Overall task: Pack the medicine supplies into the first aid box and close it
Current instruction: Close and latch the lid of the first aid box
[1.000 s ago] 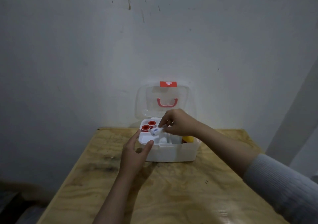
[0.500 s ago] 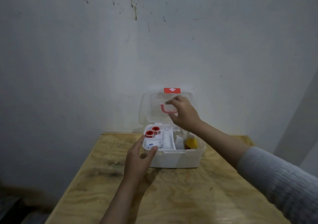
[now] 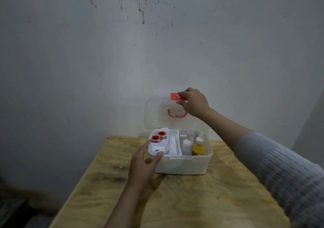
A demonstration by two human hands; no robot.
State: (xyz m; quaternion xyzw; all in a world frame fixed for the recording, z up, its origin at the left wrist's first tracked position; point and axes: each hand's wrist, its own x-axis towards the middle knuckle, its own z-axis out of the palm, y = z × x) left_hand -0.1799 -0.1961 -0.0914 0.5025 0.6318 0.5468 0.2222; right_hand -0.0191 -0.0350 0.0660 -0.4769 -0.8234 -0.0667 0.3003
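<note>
A white first aid box stands on the wooden table with its clear lid upright against the wall. My right hand pinches the red latch at the lid's top edge. My left hand grips the box's front left corner, thumb on the rim. Inside the tray lie two red tape rolls, a small white labelled pack and a white roll. In the right part stand a white bottle and a yellow bottle. A red handle shows through the lid.
The plywood table runs from the wall toward me, with its left edge dropping to a dark floor. A stained white wall stands right behind the box.
My right hand let go of a small white pack in the tray, rose to the lid and took hold of its red latch. My left hand stayed on the box corner.
</note>
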